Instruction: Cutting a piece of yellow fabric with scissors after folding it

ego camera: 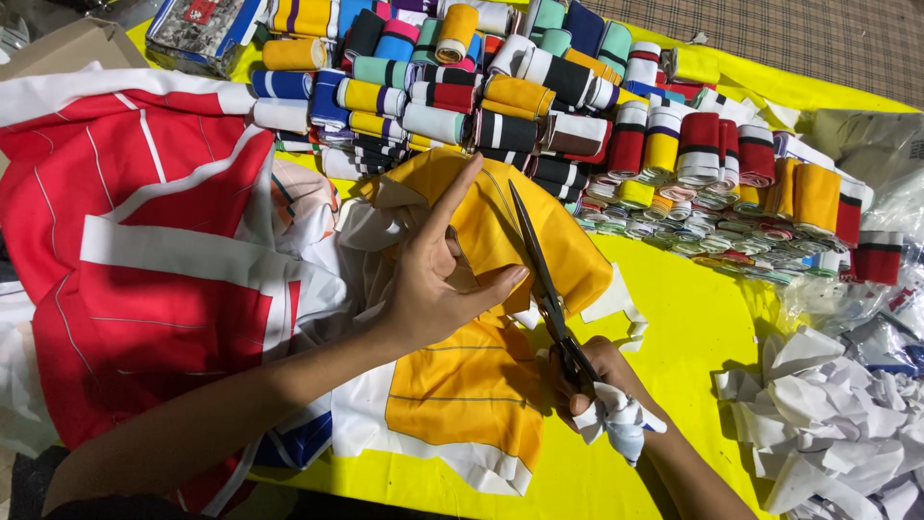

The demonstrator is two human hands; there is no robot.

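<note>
Right hand [587, 371] grips long steel scissors [541, 279] partway through yellow printed fabric [520, 241]; left hand [438, 279], fingers spread, steadies it; most remains uncut.

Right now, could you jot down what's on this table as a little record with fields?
surface: yellow table
left hand: pressing flat on the yellow fabric piece
right hand: holding scissors, blades open over the fabric, with a wad of white scraps
left side: red and white fabric
far side: rolled striped bands in many colours
right side: pile of white offcuts
</note>
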